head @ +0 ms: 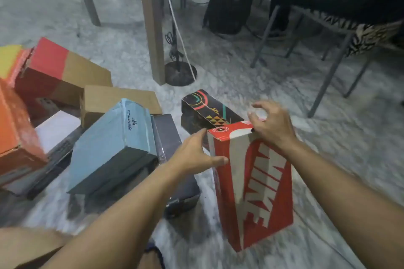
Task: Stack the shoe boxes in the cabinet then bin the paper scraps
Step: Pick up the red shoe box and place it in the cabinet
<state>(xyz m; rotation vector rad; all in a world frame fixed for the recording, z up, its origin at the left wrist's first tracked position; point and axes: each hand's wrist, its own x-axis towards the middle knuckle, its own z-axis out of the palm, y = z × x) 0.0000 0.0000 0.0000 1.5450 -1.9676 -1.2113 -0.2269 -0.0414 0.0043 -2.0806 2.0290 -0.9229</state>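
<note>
Item: red-and-white Nike cardboard shoe box, lid on, contents hidden, lying on the marble floor among other boxes. My left hand is bracing its side, fingers straight; my right hand is hovering loosely curled, holding nothing, likely readying a two-handed lift

Black backpack on the floor — chair beside it.
</note>
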